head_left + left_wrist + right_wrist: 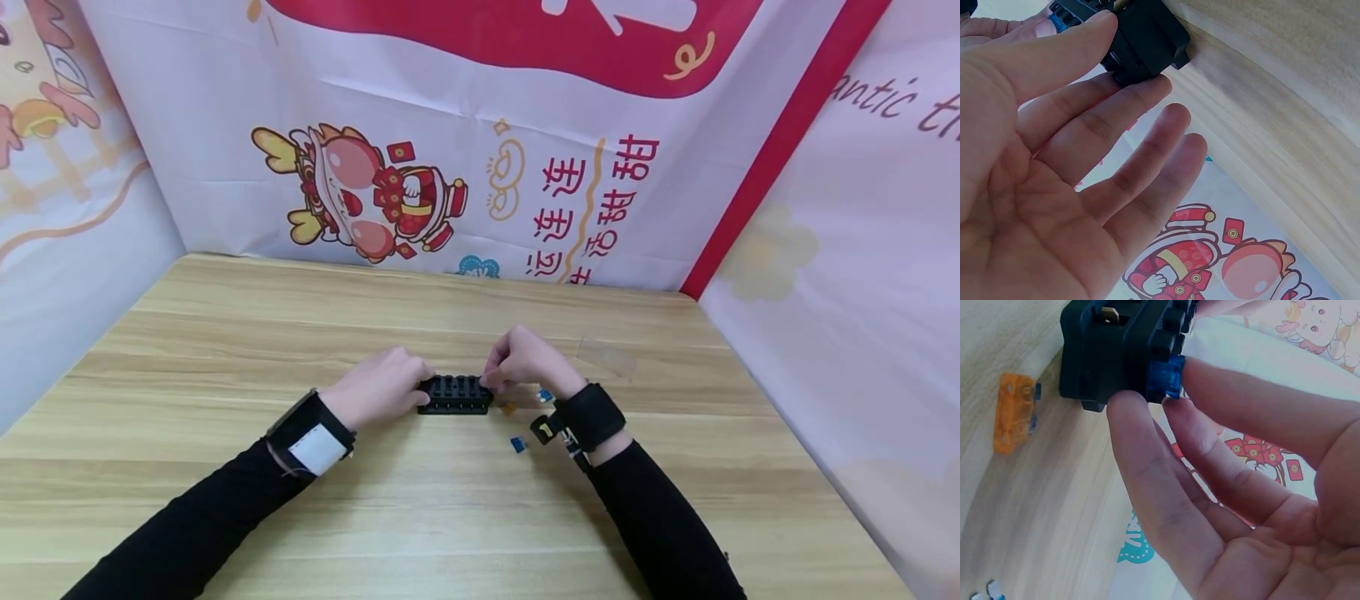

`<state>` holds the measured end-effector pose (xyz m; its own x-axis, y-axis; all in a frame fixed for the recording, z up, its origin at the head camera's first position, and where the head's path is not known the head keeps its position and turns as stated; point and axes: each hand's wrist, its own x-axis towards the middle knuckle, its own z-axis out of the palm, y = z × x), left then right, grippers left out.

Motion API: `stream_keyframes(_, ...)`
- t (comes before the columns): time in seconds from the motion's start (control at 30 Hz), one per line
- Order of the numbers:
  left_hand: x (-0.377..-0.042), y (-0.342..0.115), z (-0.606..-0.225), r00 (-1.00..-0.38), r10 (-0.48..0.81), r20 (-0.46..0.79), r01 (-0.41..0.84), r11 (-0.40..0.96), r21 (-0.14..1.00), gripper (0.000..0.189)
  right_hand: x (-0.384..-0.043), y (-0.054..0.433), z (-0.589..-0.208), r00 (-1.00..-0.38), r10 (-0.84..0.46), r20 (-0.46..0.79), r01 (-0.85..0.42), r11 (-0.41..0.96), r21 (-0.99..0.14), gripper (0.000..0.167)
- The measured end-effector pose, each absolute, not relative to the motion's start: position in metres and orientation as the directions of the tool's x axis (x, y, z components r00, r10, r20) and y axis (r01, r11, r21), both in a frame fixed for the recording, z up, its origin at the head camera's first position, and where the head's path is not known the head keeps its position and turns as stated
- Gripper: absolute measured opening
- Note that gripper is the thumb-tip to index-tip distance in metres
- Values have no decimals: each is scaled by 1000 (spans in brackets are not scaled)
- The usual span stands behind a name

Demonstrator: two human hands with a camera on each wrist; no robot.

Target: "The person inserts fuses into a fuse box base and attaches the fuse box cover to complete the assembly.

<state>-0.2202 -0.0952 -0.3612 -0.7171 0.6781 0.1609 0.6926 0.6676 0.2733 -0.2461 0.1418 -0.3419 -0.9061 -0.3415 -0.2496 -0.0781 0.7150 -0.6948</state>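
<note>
A black fuse box (453, 398) with a row of slots lies on the table between both hands. My left hand (384, 387) grips its left end, thumb on one side and fingertips (1159, 86) on the other; the ring and little fingers stay off it. At the opposite end, my right hand (525, 360) pinches a blue blade fuse (1167, 376) against the slotted face of the box. How deep the fuse sits cannot be told. One right fingertip (1127, 403) touches the box's end wall. An orange blade fuse (1015, 414) lies on the table beside that end.
Two blue blade fuses lie loose on the wooden table (360, 533), one (518, 445) nearer me and another (545, 395) by the right wrist. A clear plastic piece (606, 357) lies farther right. Printed cloth (420, 92) hangs behind the table.
</note>
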Motion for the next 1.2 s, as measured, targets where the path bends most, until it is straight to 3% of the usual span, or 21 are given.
stream_keyframes(0.5, -223, -94, -361, -716, 679, 163, 695, 672, 255, 21, -250, 142, -336, -891, -391, -232, -160, 747, -646, 12)
stream_keyframes(1.2, -222, -95, -362, -712, 684, 155, 696, 662, 276, 22, -250, 143, -338, -879, -404, -255, -149, 739, -657, 9)
